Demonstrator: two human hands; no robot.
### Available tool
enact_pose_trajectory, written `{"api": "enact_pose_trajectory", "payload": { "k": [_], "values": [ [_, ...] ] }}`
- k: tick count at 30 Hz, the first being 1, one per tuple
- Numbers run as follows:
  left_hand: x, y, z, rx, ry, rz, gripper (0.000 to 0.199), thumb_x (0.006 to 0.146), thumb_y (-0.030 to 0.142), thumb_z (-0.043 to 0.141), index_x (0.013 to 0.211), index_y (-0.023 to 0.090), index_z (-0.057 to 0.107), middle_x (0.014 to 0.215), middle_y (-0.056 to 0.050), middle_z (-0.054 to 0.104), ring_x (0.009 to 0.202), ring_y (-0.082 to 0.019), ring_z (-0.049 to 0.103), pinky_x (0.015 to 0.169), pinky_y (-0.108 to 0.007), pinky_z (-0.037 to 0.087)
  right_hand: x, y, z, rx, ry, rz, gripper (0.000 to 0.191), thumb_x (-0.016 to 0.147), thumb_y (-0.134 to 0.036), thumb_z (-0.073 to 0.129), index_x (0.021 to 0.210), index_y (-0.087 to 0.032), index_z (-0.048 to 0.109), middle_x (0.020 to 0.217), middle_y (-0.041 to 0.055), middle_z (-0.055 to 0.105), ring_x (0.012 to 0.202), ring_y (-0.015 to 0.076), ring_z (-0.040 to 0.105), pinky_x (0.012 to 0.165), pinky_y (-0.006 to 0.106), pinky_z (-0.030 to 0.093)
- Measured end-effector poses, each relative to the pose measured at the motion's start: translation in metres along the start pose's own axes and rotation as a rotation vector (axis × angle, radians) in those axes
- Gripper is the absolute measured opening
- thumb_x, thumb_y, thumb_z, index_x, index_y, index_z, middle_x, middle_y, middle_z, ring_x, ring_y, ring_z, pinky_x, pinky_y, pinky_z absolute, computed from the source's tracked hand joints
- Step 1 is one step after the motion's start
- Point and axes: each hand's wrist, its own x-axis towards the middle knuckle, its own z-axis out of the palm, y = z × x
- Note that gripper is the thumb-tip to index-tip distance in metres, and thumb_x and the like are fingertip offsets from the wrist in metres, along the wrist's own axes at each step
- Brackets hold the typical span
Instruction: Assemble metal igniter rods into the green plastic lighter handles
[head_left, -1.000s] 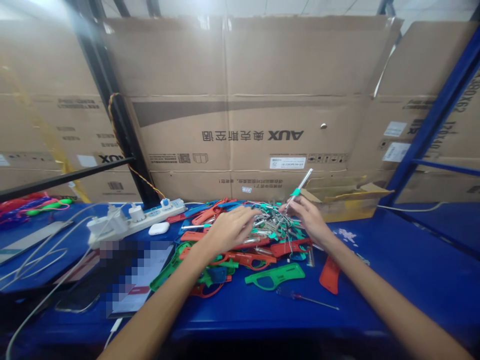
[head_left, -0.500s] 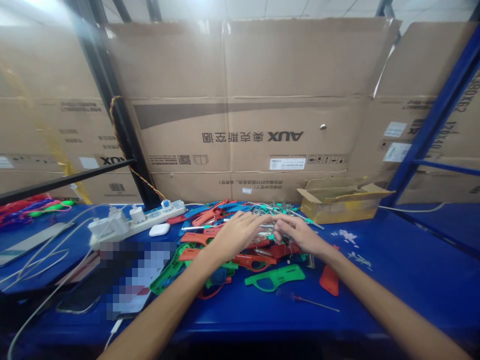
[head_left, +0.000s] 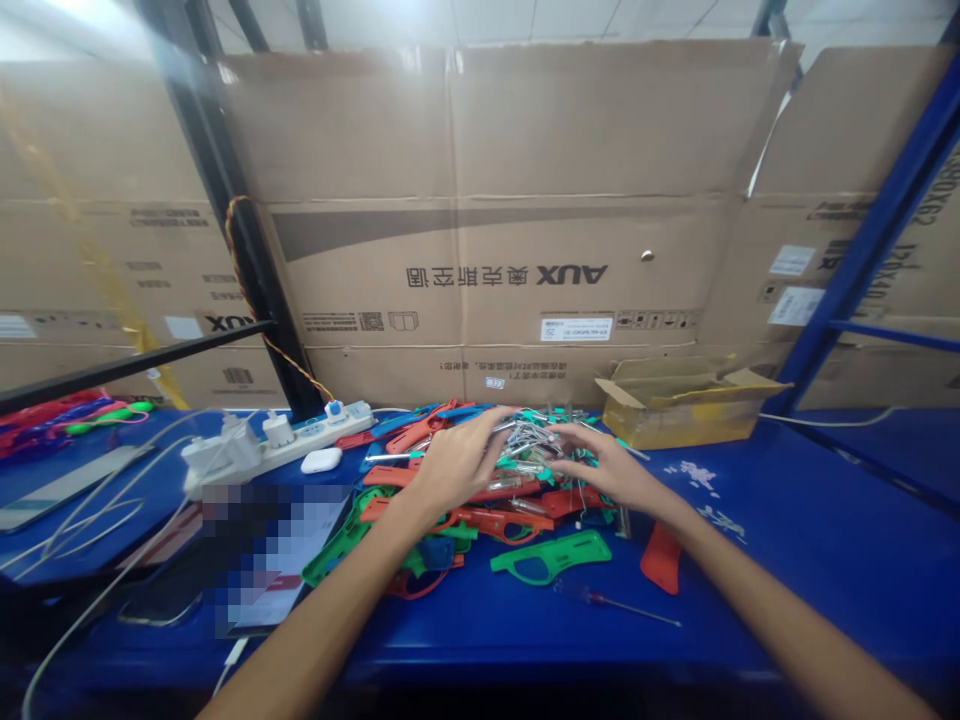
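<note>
Both hands are over a pile of parts in the middle of the table. My left hand (head_left: pixel 461 460) is open at the pile's left side, its fingers stretched forward and partly hidden from me. My right hand (head_left: pixel 611 468) is open on the right side, thumb and fingers apart. Between them lie thin wires and metal tubes with teal-green bits (head_left: pixel 525 440). Around and below are plastic casings shaped like long-nosed lighters, among them an orange-red casing (head_left: pixel 502 522). A green casing (head_left: pixel 559 556) lies in front of the pile. I see nothing held in either hand.
A screwdriver (head_left: pixel 630 607) lies near the front edge. To its right is a red plastic piece (head_left: pixel 661 560). An open cardboard box (head_left: pixel 682 420) stands behind right, near small white pieces (head_left: pixel 697 474). Left are a power strip (head_left: pixel 300 440), a white earphone case (head_left: pixel 321 460) and phones with cables.
My hands were close together with fingertips meeting above the pile. They have now moved apart and the fingers have spread, uncovering the wires and tubes between them.
</note>
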Motion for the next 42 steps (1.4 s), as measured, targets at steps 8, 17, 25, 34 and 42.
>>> {"api": "enact_pose_trajectory", "payload": {
  "k": [8,17,25,34,42],
  "values": [
    [-0.001,-0.002,0.002,-0.027,-0.055,0.040,0.030,0.108,0.026,0.042,0.133,0.024,0.058,0.120,-0.005,0.074,0.105,-0.021,0.073,0.081,-0.030,0.059,0.000,0.012,-0.008,-0.205,0.110,-0.028,0.032,0.100,-0.033,0.053,0.129,-0.025,0.062,0.101,0.0062,0.079,0.101,0.0271,0.074,0.093,0.042,0.054],
    [-0.001,0.001,0.003,-0.024,-0.030,-0.012,0.024,0.109,0.028,0.043,0.127,0.023,0.058,0.119,-0.004,0.074,0.098,-0.021,0.074,0.075,-0.029,0.057,0.000,0.021,-0.009,-0.324,0.142,-0.197,0.029,0.103,-0.043,0.053,0.093,-0.025,0.074,0.096,0.0082,0.079,0.095,0.0269,0.070,0.092,0.044,0.049],
    [-0.002,0.003,0.009,-0.036,-0.068,-0.006,0.023,0.109,0.031,0.045,0.121,0.022,0.063,0.112,-0.005,0.076,0.090,-0.020,0.075,0.073,-0.028,0.057,0.001,0.017,0.000,-0.361,0.005,-0.403,0.038,0.107,-0.044,0.046,0.100,-0.026,0.078,0.093,0.0077,0.078,0.088,0.0226,0.067,0.085,0.041,0.045],
    [-0.004,0.005,0.013,-0.039,-0.079,-0.062,0.023,0.109,0.031,0.046,0.124,0.022,0.060,0.107,-0.005,0.077,0.086,-0.022,0.076,0.073,-0.029,0.056,0.000,0.013,0.006,-0.375,0.048,-0.459,0.028,0.106,-0.037,0.052,0.107,-0.029,0.079,0.109,0.0083,0.076,0.101,0.0239,0.064,0.089,0.043,0.045],
    [-0.004,0.002,0.014,-0.005,-0.056,-0.107,0.019,0.108,0.028,0.050,0.122,0.023,0.061,0.111,-0.004,0.077,0.093,-0.023,0.076,0.076,-0.029,0.055,-0.001,0.005,0.007,-0.315,0.201,-0.393,0.024,0.103,-0.037,0.058,0.091,-0.022,0.073,0.087,0.0052,0.077,0.084,0.0214,0.067,0.081,0.038,0.049]
  ]
}}
